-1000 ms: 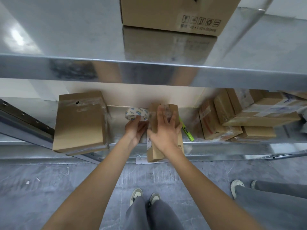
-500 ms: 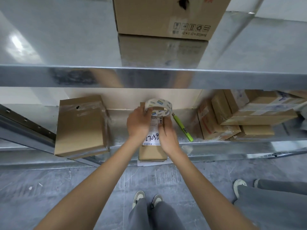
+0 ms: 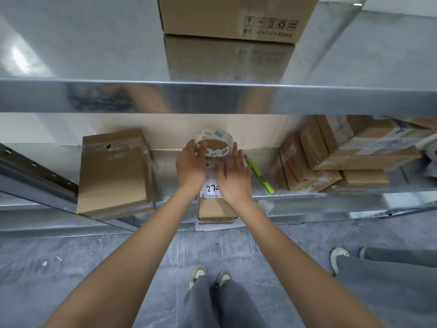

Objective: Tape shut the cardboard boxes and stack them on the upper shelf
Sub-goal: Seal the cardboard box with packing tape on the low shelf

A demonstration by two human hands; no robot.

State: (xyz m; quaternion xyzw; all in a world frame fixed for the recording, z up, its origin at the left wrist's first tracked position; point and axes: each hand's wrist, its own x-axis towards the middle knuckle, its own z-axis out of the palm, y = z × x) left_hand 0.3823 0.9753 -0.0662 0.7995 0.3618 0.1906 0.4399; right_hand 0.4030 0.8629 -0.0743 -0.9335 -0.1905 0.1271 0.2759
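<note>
My left hand grips the tape roll over the far end of the labelled cardboard box, whose long axis runs toward me, my open right hand beside the roll.

Shelves are glossy, mirror-like sheet metal. Boxes are matt brown cardboard (1 under shiny clear film). The tape is glossy plastic; the floor is rough, dull grey.
</note>
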